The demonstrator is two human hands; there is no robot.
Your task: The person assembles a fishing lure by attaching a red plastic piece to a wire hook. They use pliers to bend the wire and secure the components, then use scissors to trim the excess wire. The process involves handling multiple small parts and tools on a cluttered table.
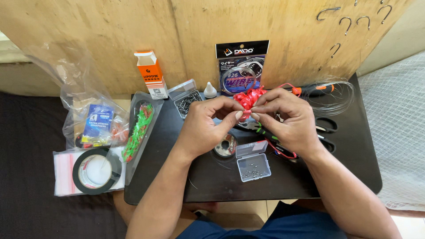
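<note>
Item: red lure [249, 96], being held above table [354, 177] centre, behind small clear box [253, 165].
L hand [204, 128] & R hand [283, 120]: both pinching it, fingertips meeting.
Handling: best keeping grip low, steady, w/ small moves.
Room: tight — spool [226, 146], pliers [261, 129] lying underneath; wire coil [330, 97] sitting far-right; near edge open.

You are holding a small red lure [248, 98] with a frilly skirt, pinching it up above the black table [345, 172] between both sets of fingertips.
</note>
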